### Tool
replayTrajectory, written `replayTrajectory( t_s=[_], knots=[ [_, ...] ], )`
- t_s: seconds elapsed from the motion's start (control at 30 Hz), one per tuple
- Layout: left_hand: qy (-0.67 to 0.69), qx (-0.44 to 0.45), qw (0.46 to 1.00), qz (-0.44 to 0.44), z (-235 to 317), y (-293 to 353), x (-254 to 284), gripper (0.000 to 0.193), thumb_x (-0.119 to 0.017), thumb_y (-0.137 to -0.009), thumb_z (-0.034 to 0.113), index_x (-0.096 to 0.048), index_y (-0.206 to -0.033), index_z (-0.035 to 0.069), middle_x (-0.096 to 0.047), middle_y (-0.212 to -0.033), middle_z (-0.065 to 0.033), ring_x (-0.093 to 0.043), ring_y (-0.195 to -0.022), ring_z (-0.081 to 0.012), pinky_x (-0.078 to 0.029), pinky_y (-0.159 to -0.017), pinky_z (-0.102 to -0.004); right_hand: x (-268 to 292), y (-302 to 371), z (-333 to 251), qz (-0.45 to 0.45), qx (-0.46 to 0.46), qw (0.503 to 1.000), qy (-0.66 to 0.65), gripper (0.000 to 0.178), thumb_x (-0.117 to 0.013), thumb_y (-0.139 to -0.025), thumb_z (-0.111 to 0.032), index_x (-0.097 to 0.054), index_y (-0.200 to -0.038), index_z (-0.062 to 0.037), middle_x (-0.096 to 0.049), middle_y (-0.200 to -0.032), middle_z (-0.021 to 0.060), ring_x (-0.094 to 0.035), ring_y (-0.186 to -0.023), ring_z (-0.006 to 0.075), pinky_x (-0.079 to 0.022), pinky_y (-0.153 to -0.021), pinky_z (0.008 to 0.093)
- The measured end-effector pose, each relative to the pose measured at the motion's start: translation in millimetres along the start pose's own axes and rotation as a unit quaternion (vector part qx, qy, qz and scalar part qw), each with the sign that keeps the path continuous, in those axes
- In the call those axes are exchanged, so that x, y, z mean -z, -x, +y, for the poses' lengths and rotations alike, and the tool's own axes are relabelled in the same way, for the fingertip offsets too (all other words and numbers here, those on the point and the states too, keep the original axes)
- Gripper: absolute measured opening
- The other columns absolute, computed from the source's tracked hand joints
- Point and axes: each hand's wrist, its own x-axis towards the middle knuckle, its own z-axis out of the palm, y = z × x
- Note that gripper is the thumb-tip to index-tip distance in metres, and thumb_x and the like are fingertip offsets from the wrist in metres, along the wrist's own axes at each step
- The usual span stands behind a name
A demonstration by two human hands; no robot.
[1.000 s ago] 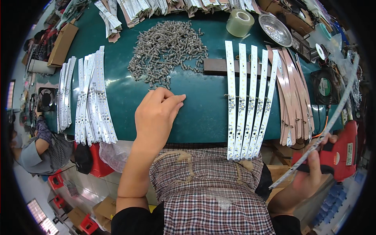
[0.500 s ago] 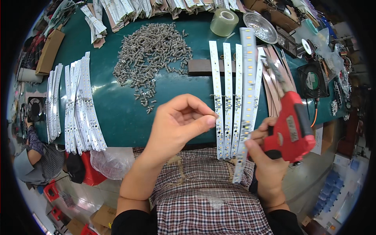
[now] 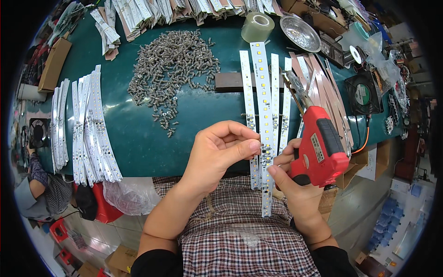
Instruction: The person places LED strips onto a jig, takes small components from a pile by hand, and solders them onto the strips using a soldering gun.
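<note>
A white LED strip [image 3: 263, 99] with a cluster of small parts stands raised in front of me, above other strips on the table. Its lower part rests against the fingers of my right hand [image 3: 293, 177], which is closed round a red soldering gun [image 3: 320, 152]. The gun's metal tip [image 3: 300, 92] points up and away. My left hand [image 3: 214, 154] is pinched, thumb and forefinger meeting at the strip's left edge; what they hold is too small to make out. Behind it lie more LED strips [image 3: 247, 87], side by side across a dark bar [image 3: 226, 82].
A heap of small metallic cylindrical parts [image 3: 170, 69] covers the middle of the green table [image 3: 138, 147]. Bundled strips [image 3: 94, 134] lie left. At the back are a tape roll [image 3: 256, 28], a metal dish [image 3: 300, 34] and stacked strips; a black fan [image 3: 363, 94] stands right. A person [image 3: 39, 184] sits left.
The LED strip and soldering gun in my right hand have moved left, bringing the strip to my left fingertips. The strip's face now turns more toward me. My left hand stays pinched.
</note>
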Motion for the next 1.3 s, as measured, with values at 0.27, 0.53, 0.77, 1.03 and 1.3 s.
replayTrajectory(
  t_s=[0.27, 0.53, 0.77, 1.03, 1.3],
  knots=[
    [0.026, 0.016, 1.0, -0.001, 1.2, 1.7, -4.9, 0.026, -0.07, -0.087, 0.006, -0.061, -0.11, 0.0, -0.07, -0.097, -0.0111, -0.068, -0.083, -0.015, -0.056, -0.073, -0.0265, -1.0, 0.6, 0.0, 0.013, 0.015, 1.0, -0.001, 0.04, -0.065, -0.087, 0.006, -0.042, -0.12, -0.0004, -0.062, -0.092, 0.0044, -0.059, -0.08, 0.0056, -0.049, -0.076, 0.023],
    [0.008, 0.007, 1.0, -0.001, -1.6, 1.3, -3.8, 0.022, -0.069, -0.088, 0.006, -0.063, -0.108, -0.001, -0.07, -0.097, -0.0111, -0.068, -0.082, -0.0145, -0.056, -0.073, -0.0264, 1.4, 1.0, 1.0, -0.01, 0.015, 1.0, 0.0, 0.041, -0.064, -0.088, 0.005, -0.041, -0.121, -0.0006, -0.061, -0.093, 0.0045, -0.058, -0.086, 0.0056, -0.048, -0.079, 0.0227],
    [-0.05, -0.033, 0.998, 0.031, -8.6, 1.5, -9.2, 0.018, -0.067, -0.09, 0.006, -0.064, -0.106, -0.002, -0.069, -0.092, -0.0091, -0.067, -0.079, -0.0124, -0.057, -0.07, -0.0251, 3.4, 1.5, 19.3, -0.017, 0.082, 0.993, 0.089, 0.046, -0.066, -0.086, 0.006, -0.041, -0.123, 0.0001, -0.059, -0.098, 0.0061, -0.06, -0.09, 0.0083, -0.05, -0.075, 0.0248],
    [-0.07, -0.026, 0.994, 0.075, 1.0, -8.4, -0.1, 0.014, -0.066, -0.089, 0.003, -0.063, -0.1, -0.004, -0.069, -0.089, -0.0074, -0.067, -0.077, -0.01, -0.055, -0.066, -0.0228, -1.6, 4.4, -2.0, 0.02, 0.009, 0.998, 0.054, 0.047, -0.065, -0.084, 0.009, -0.041, -0.123, -0.0014, -0.055, -0.104, 0.0089, -0.063, -0.092, 0.0125, -0.052, -0.072, 0.0245],
    [-0.29, -0.039, 0.941, 0.171, 6.1, -34.4, 28.7, 0.015, -0.066, -0.09, 0.006, -0.063, -0.1, -0.004, -0.069, -0.087, -0.0068, -0.067, -0.075, -0.0105, -0.055, -0.063, -0.0216, 26.9, 23.9, -9.0, 0.047, 0.048, 0.993, 0.093, 0.044, -0.061, -0.084, 0.01, -0.041, -0.123, -0.0002, -0.048, -0.112, 0.0108, -0.065, -0.088, 0.0195, -0.058, -0.066, 0.0287]
  ],
)
